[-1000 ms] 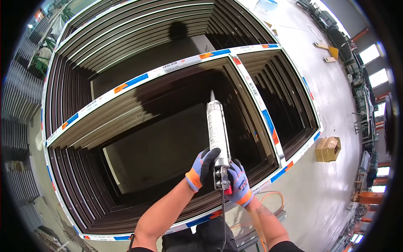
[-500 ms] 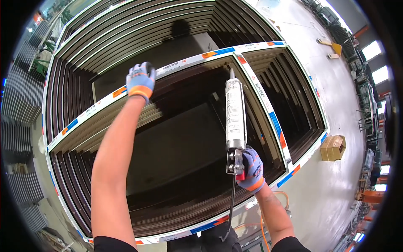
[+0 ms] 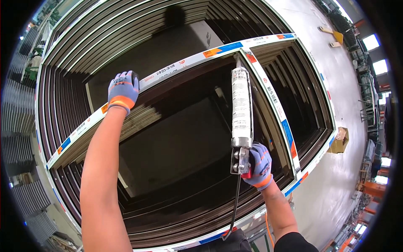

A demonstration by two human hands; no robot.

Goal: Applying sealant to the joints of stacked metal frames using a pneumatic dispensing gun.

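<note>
My right hand (image 3: 262, 164), in a grey-blue glove with an orange cuff, is closed round the red-handled grip of a caulking gun (image 3: 240, 157). A white printed sealant cartridge (image 3: 241, 105) sits in the gun, its nozzle (image 3: 238, 61) pointing away from me. The tip meets the inner corner where the long crossbar and the short bar of the top window frame (image 3: 197, 60) join. Over the crossbar, left of the gun, my left hand (image 3: 123, 90) is closed with its fingers wrapped across the far edge. Its thumb side is partly hidden.
Several more dark brown frames (image 3: 69, 96) lie stacked beneath the top one, which wears white, blue and orange protective tape. A cardboard box (image 3: 339, 141) stands on the floor at right. An orange hose (image 3: 268, 229) hangs near my right forearm. Racks of profiles line the left.
My left hand has slid left and its fingers have closed over the crossbar. The caulking gun and my right hand have shifted slightly right and up in view, with the nozzle still at the corner.
</note>
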